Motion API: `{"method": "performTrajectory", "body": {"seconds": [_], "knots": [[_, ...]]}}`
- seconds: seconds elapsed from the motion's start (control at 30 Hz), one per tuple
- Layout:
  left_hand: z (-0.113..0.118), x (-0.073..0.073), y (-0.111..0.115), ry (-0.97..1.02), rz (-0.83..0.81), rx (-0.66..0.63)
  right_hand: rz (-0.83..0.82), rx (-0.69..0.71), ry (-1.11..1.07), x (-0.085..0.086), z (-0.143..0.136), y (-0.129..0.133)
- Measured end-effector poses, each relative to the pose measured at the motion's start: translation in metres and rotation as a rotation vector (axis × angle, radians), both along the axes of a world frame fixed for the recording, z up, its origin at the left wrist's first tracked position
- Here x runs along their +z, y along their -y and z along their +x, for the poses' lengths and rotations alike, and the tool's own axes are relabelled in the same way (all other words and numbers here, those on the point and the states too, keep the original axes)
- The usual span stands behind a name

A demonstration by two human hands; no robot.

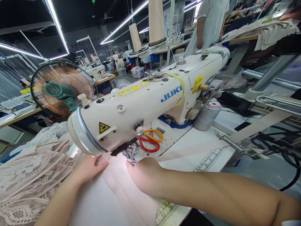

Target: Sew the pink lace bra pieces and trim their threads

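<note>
A white JUKI sewing machine (131,106) stands over pale pink fabric (117,175) on the white table. My left hand (88,169) lies on the lace edge of the fabric, left of the needle area, its thumb stretched out and its other fingers partly hidden under the machine head. Close to the presser foot, my right hand (148,175) is curled with its thumb forward, gripping the fabric; its fingertips are hidden. The needle itself is out of sight. Scissors with red and orange handles (150,141) rest by the machine's bed, just beyond my right hand.
Lace pieces (35,169) are heaped at the left. A grey thread cone (208,114) stands at the right, near a metal rack (275,110) carrying a pale strip (261,124). Behind are a large fan (62,89), thread cones (155,22) and a standing person (209,25).
</note>
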State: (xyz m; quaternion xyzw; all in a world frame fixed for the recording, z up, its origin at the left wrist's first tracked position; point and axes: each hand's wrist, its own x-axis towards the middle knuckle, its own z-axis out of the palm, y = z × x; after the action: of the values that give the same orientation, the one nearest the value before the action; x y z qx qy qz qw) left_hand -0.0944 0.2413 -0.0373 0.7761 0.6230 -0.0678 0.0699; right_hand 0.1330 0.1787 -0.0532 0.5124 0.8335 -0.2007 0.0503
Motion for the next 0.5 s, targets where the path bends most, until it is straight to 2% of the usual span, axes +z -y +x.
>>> {"method": "performTrajectory", "body": {"seconds": [0.1, 0.2, 0.27, 0.37, 0.5], "knots": [[0.002, 0.003, -0.003, -0.009, 0.001, 0.051, -0.052, 0.162, 0.257, 0.015, 0.002, 0.002], [0.014, 0.004, 0.007, -0.095, 0.069, 0.055, -0.034, 0.148, 0.242, 0.020, 0.003, 0.003], [0.027, 0.000, 0.024, -0.116, 0.187, 0.015, -0.012, 0.121, 0.207, 0.019, 0.005, 0.004], [0.049, -0.015, 0.063, -0.038, 0.274, -0.150, 0.065, 0.115, 0.134, 0.015, 0.019, 0.011], [0.081, -0.030, 0.112, 0.054, 0.316, -0.615, 0.193, 0.297, -0.039, 0.011, 0.057, 0.029]]}}
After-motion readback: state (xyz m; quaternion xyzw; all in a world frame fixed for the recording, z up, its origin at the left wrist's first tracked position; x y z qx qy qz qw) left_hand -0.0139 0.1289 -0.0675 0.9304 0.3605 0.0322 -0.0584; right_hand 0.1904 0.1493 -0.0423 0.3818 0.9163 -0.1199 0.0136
